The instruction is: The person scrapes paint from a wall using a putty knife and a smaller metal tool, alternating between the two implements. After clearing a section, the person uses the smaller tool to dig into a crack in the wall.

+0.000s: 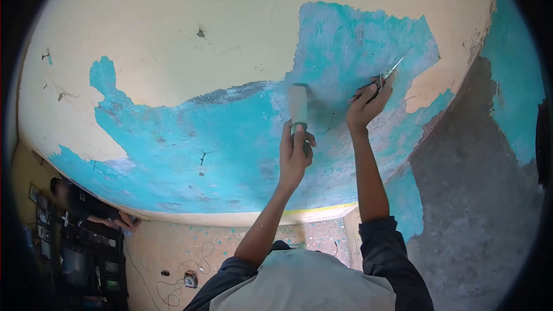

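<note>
My left hand (296, 152) is closed round the handle of a scraper (298, 103), whose pale, broad blade points up along the wall. The blade is close to a bare blue patch (242, 144), where cream paint (173, 23) ends in a ragged edge. Higher and to the right, my right hand (368, 103) grips a slim tool with a pointed metal blade (395, 66) and a dark and red handle. Its exact kind cannot be made out. That hand is against or very near the blue surface; contact is unclear.
Nails (203, 157) stick out of the wall. Paint flakes (317, 239) litter the floor, with a cable and a small round device (190, 279). Another person (92, 204) sits at the far left beside a dark shelf unit (80, 265). Grey bare plaster (478, 207) shows at right.
</note>
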Available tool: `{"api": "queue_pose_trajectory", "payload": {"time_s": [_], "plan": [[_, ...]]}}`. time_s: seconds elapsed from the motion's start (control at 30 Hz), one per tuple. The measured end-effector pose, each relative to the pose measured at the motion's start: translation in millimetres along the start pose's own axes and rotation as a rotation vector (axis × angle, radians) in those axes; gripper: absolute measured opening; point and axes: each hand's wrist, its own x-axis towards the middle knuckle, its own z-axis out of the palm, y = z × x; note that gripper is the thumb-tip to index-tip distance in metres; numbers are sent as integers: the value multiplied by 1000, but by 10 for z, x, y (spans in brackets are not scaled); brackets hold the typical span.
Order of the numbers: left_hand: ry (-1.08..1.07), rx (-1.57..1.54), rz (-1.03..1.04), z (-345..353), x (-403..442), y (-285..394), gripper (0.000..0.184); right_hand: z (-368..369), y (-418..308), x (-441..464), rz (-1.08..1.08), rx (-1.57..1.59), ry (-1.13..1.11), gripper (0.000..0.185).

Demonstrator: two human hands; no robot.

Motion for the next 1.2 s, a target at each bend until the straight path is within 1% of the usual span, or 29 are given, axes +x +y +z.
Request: {"api": "queue_pose_trajectory", "payload": {"time_s": [0.03, 0.1, 0.13, 0.2, 0.23, 0.3, 0.33, 0.37, 0.4, 0.43, 0.5, 0.6, 0.67, 0.77, 0.8, 0.83, 0.9, 1.03, 1.1, 1.17, 1.2], "plan": [[7, -6, -4, -17, 33, -12, 31, 2, -33, -34, 1, -2, -10, 58], [-16, -152, 12, -53, 104, -18, 26, 23, -103, -79, 117, -42, 17, 59], [-42, -143, 44, -48, 128, 24, 24, 50, -129, -118, 113, -37, 19, 59], [-43, -115, 96, 3, 188, 38, 25, 53, -158, -305, 251, -69, 134, 61], [-44, -87, 140, 29, 216, 40, 25, 31, -126, -466, 248, -63, 141, 61], [-33, -83, 132, 81, 227, 27, 28, -58, 0, -834, 242, -164, 125, 60], [-8, -77, 136, 109, 224, 8, 28, -119, 9, -972, 243, -160, 130, 60], [18, -70, 139, 125, 218, -7, 28, -177, 12, -1103, 310, -160, 65, 60], [37, -78, 83, 172, 182, 72, 30, -188, -48, -1129, 378, -162, -1, 60], [36, -75, 81, 160, 164, 57, 30, -209, -79, -1113, 380, -163, 1, 60], [45, -77, 1, 161, 147, 66, 30, -268, -146, -1038, 486, -122, -49, 60], [4, -125, -3, 224, 237, 234, 30, -296, -48, -1045, 431, -68, -46, 60], [-27, -184, -6, 258, 329, 323, 33, -328, 7, -1061, 451, -26, -60, 60], [-5, -210, -58, 271, 257, 272, 36, -396, 31, -1068, 457, 23, -77, 59], [-8, -240, -97, 220, 189, 172, 37, -397, 31, -1071, 445, 34, -83, 60], [-27, -253, -93, 170, 135, 74, 38, -406, 40, -1069, 443, 39, -76, 60], [-55, -254, -97, 99, 107, 38, 40, -458, 33, -1077, 486, 34, -114, 60], [-64, -271, -112, 154, 166, 198, 40, -486, -13, -1063, 469, 12, -110, 60], [-48, -317, -120, 193, 149, 176, 40, -506, -82, -1069, 592, 73, -108, 59], [-57, -307, -127, 131, 149, 174, 42, -526, -142, -1063, 580, 57, -117, 58], [-53, -243, -119, 71, 150, 172, 42, -564, -174, -1083, 567, 43, -131, 57]]}}
